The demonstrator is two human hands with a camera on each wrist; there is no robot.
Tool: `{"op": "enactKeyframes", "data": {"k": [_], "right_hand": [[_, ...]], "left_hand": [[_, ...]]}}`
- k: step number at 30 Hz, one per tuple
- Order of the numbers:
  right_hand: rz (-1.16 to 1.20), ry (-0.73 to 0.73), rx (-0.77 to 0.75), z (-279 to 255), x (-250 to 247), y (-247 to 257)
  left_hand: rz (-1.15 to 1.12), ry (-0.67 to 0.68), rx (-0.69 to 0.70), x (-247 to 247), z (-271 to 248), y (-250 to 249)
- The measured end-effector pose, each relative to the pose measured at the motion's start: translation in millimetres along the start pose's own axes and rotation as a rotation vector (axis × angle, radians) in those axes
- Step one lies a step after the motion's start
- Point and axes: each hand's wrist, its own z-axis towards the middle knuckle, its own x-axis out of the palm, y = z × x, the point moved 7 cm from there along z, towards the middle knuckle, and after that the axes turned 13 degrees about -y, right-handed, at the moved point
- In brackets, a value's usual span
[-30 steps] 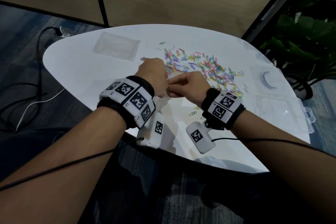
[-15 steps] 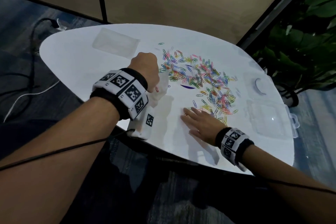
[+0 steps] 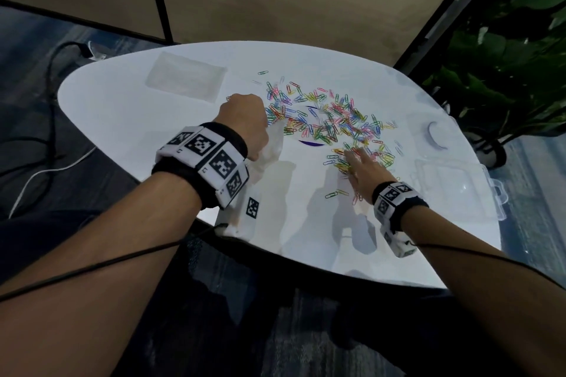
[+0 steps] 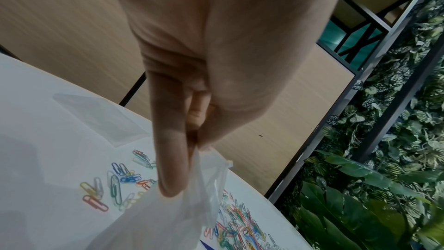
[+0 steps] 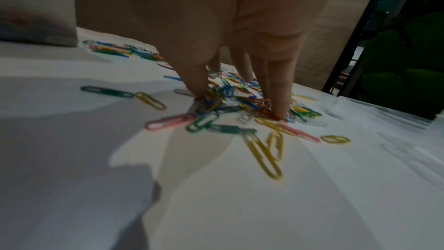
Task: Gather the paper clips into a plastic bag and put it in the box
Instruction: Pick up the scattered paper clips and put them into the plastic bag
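Note:
Many coloured paper clips (image 3: pixel 324 119) lie scattered over the far middle of the white table (image 3: pixel 122 107). My left hand (image 3: pixel 245 122) is raised at the pile's left edge and pinches the top of a thin clear plastic bag (image 3: pixel 272 147). In the left wrist view the bag (image 4: pixel 168 216) hangs from thumb and fingers (image 4: pixel 170 178). My right hand (image 3: pixel 364 168) lies on the near right part of the pile. In the right wrist view its extended fingertips (image 5: pixel 278 109) press down among the clips (image 5: pixel 211 119). A clear plastic box (image 3: pixel 453 190) sits at the table's right edge.
A flat stack of spare clear bags (image 3: pixel 186 79) lies at the far left of the table. A clear lid or tray with a round white object (image 3: pixel 435 138) sits behind the box. Green plants (image 3: pixel 505 70) stand to the right, and cables (image 3: pixel 46 162) run on the floor to the left.
My right hand let go of the bag, dropped flat onto the table near the front, then slid forward onto the clips. The left hand kept holding the bag and moved slightly left.

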Motion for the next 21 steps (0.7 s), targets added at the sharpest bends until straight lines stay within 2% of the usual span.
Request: {"op": "enactKeyframes", "data": {"k": [3, 6, 8, 12, 14, 16, 17, 19, 21], "right_hand": [[-0.029, -0.061, -0.051, 16, -7, 14], [-0.019, -0.095, -0.017, 23, -15, 22], [0.061, -0.104, 0.069, 25, -20, 16], [0.342, -0.239, 0.332, 27, -44, -20], [0.59, -0.27, 0.523, 24, -50, -42], [0.942, -0.256, 0.716, 17, -55, -52], [1.131, -0.251, 0.766, 14, -60, -49], [1.505, -0.234, 0.771, 11, -78, -27], [1.755, -0.17, 0.701, 7, -100, 8]], "left_hand": [[-0.005, 0.003, -0.01, 1, 3, 0], [-0.011, 0.004, -0.017, 2, 4, 0], [-0.012, 0.004, -0.012, 3, 4, -1], [0.009, 0.005, 0.005, 2, 5, -4], [0.022, 0.01, 0.015, 3, 5, -7], [0.033, 0.016, 0.024, 4, 5, -11], [0.033, 0.018, 0.029, 5, 5, -14], [0.022, 0.02, 0.038, 7, 5, -20], [0.004, 0.025, 0.041, 11, 5, -24]]}}
